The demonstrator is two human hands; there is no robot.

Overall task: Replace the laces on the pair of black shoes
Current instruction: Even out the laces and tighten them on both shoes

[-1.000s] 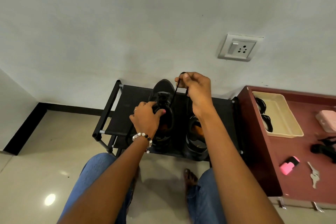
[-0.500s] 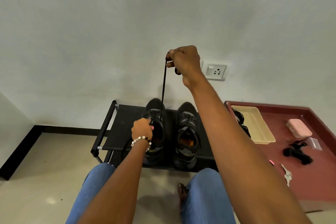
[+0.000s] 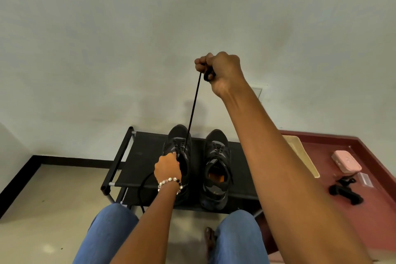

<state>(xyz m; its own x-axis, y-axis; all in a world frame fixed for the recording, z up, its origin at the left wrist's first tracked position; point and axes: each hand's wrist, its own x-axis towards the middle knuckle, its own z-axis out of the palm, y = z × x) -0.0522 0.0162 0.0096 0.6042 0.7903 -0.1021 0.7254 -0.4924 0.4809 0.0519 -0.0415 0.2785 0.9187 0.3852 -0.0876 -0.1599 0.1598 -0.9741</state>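
Observation:
Two black shoes stand side by side on a low black rack (image 3: 139,156). My left hand (image 3: 168,167), with a bead bracelet at the wrist, grips the left shoe (image 3: 179,146) at its tongue. My right hand (image 3: 218,68) is raised high against the wall and pinches a black lace (image 3: 194,107), which runs taut and straight down to the left shoe's eyelets. Another loop of the lace hangs off the rack's front by my left wrist. The right shoe (image 3: 216,167) is laced, with an orange insole showing inside.
A dark red table (image 3: 342,188) stands to the right with a beige tray (image 3: 304,158), a pink case (image 3: 346,161) and a black bundle (image 3: 345,191). My knees in blue jeans are at the bottom, above a bare foot on the tiled floor.
My right hand rose from just above the shoes to high against the wall, drawing the lace out long and taut. My left hand stayed on the left shoe. The view tilted upward.

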